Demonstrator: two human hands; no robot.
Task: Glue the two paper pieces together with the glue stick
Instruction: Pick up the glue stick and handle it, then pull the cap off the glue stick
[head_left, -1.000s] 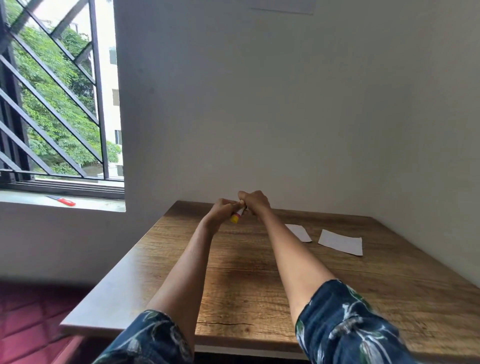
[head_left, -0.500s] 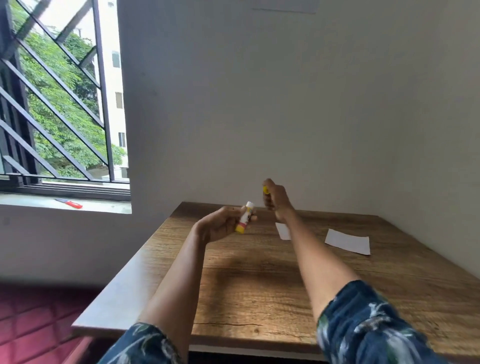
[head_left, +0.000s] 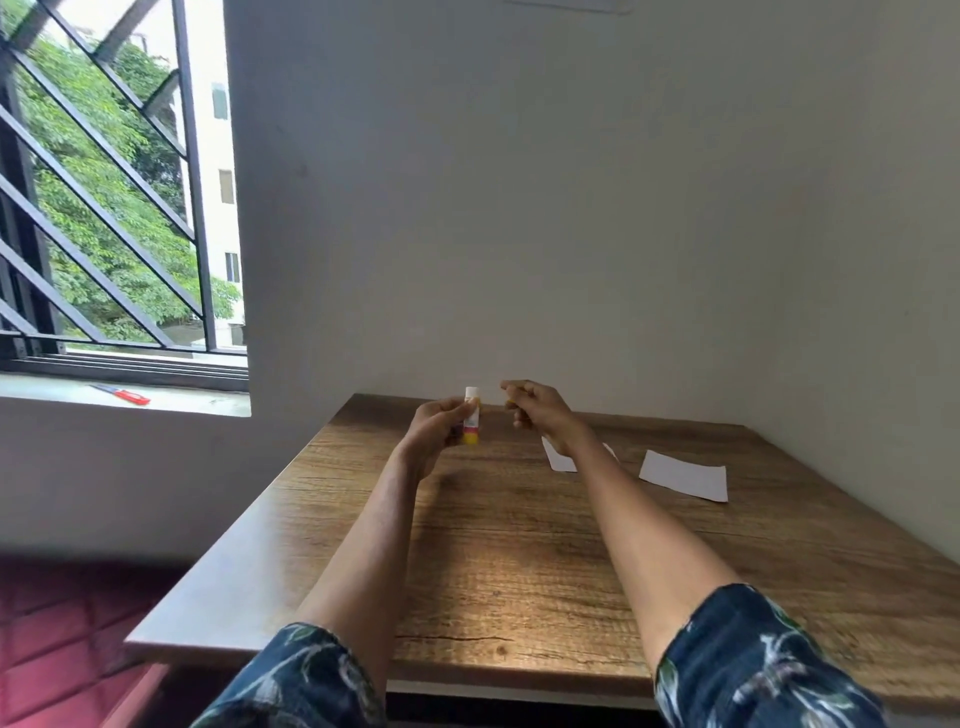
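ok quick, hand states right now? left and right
Left hand: grips the glue stick, held upright above the table.
Right hand: fingers curled round a small yellow cap, mostly hidden.

1. Both arms reach far out in front, bare up to dark flowery sleeves near the elbows.
2. The left hand (head_left: 435, 422) is held up with its palm turned to the right. Its fingers curl round a glue stick (head_left: 471, 417) that stands up straight.
3. The right hand (head_left: 535, 409) is close beside it but not touching. Its fingers are bent and pinch a small yellow cap (head_left: 511, 403).
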